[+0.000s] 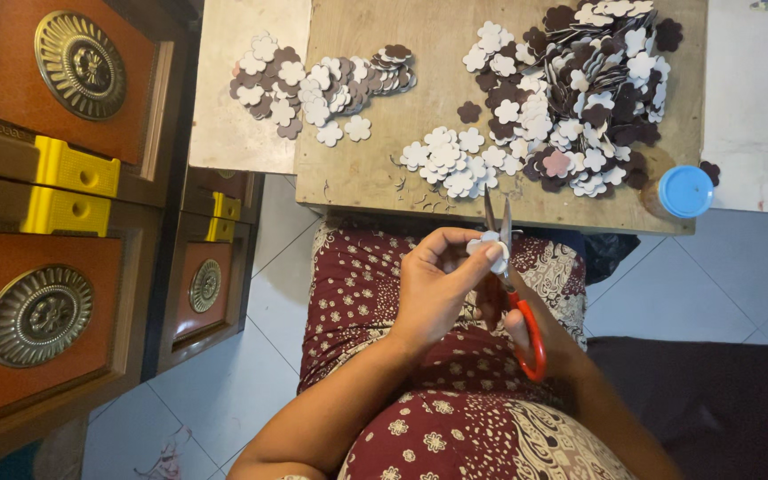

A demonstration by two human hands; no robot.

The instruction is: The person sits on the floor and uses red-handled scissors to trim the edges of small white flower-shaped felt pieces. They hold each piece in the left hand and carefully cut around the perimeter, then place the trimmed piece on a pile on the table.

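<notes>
Left hand (pixel 437 289) pinched a small white foam flower (pixel 488 244) at its fingertips; right hand (pixel 540 333) gripped red-handled scissors (pixel 510 276), blades parted around the flower.

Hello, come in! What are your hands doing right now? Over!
Left hand pinches a small white flower piece. Right hand holds red-handled scissors, blades open at the piece. Nothing in the way; flower piles sit on the board ahead.
</notes>
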